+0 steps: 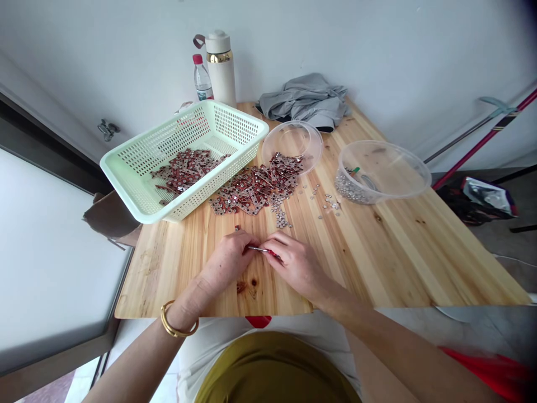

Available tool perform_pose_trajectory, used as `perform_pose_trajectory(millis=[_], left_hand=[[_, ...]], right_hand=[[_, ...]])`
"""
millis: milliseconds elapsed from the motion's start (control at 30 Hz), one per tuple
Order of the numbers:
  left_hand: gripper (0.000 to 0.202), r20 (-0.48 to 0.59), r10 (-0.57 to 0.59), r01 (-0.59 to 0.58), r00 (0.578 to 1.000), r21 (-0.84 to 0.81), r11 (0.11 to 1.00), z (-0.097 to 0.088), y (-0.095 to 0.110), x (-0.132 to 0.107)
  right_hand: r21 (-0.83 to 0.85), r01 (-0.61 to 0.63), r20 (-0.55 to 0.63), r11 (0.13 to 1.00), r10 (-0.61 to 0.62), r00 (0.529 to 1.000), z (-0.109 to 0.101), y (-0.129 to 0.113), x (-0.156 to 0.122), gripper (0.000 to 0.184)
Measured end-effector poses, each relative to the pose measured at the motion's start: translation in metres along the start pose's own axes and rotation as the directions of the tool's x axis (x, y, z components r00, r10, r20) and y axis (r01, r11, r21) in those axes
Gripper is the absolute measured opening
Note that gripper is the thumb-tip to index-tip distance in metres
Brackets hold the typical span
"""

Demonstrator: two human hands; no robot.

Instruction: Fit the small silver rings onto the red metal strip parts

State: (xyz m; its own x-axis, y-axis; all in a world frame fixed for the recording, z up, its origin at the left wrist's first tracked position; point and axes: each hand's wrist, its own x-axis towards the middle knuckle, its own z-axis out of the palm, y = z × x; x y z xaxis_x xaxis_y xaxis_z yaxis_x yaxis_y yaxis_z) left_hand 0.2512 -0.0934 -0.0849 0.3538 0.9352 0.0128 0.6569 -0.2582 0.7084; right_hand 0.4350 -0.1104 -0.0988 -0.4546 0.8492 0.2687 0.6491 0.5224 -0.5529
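Pale wood makes up the surface (180,274). Over its far left stands a green perforated basket (218,187) with brownish-red strips heaped inside. A grey cloth (308,101) lies crumpled at the far edge, close to the far right corner. By the right edge sits a clear plastic tub (400,174) containing small metal pieces; a clear round lid (309,140) lies between tub and basket. A loose pile of strips (264,187) spreads beside the basket and onto the lid.

Near the front edge, left of its middle, the two hands nearly meet. The right hand (296,263) has its fingers closed around a slim red-handled tool (272,253), its metal shaft pointing at the left hand (232,252). That hand's fingers are curled down; I cannot tell what they grip. A short red piece (237,228) shows just past them. Smallest are silvery discs (280,217), scattered at the pile's near side.
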Motion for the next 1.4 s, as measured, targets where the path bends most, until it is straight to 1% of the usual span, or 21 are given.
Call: perform_pose_trajectory(millis=[67,133,267,367,533,633,733,933,1133,1267,1400], left_hand=[[0.015,-0.023,-0.020,0.021,1.000,0.012,1.000,0.001,0.001,0.000],[0.015,-0.049,-0.052,0.052,0.997,0.008,0.999,0.002,0.003,0.000],[0.016,-0.093,-0.107,0.108,0.990,0.005,0.994,0.006,0.006,-0.001],[0.016,-0.113,-0.127,0.127,0.985,-0.009,0.992,0.008,0.006,-0.002],[0.014,-0.101,-0.151,0.151,0.983,-0.008,0.988,0.007,0.006,-0.001],[0.013,-0.101,-0.164,0.165,0.981,0.002,0.986,0.007,0.007,0.000],[0.013,-0.105,-0.177,0.179,0.979,0.002,0.984,0.007,0.008,0.000],[0.013,-0.086,-0.188,0.188,0.978,-0.010,0.982,0.005,0.011,0.000],[0.013,-0.095,-0.200,0.201,0.975,0.004,0.980,0.005,0.013,0.000],[0.015,-0.105,-0.195,0.196,0.975,-0.001,0.981,0.007,0.011,0.000],[0.017,-0.119,-0.192,0.192,0.974,-0.006,0.981,0.007,0.011,0.000]], right_hand=[[0.017,-0.016,-0.012,1.000,0.016,1.000,-0.005,-0.003,-0.004,0.019],[0.006,-0.033,-0.027,0.999,0.033,0.999,-0.009,-0.005,-0.011,0.029],[-0.097,-0.046,-0.034,0.994,0.043,0.999,-0.009,-0.010,-0.027,0.042],[-0.202,-0.055,-0.064,0.978,0.043,0.997,-0.003,-0.013,-0.032,0.041],[-0.357,-0.052,-0.079,0.933,0.025,0.997,0.004,-0.015,-0.032,0.038],[-0.401,-0.037,-0.077,0.915,0.006,0.997,0.006,-0.015,-0.034,0.041],[-0.430,-0.021,-0.051,0.903,-0.001,0.999,0.008,-0.016,-0.038,0.048],[-0.428,-0.007,0.003,0.904,0.009,1.000,0.008,-0.018,-0.038,0.055],[-0.269,-0.080,-0.069,0.960,0.064,0.996,0.002,-0.015,-0.034,0.042],[-0.285,-0.107,-0.052,0.953,0.096,0.994,0.003,-0.015,-0.034,0.041],[-0.329,-0.102,-0.054,0.939,0.089,0.995,0.006,-0.017,-0.034,0.041]])
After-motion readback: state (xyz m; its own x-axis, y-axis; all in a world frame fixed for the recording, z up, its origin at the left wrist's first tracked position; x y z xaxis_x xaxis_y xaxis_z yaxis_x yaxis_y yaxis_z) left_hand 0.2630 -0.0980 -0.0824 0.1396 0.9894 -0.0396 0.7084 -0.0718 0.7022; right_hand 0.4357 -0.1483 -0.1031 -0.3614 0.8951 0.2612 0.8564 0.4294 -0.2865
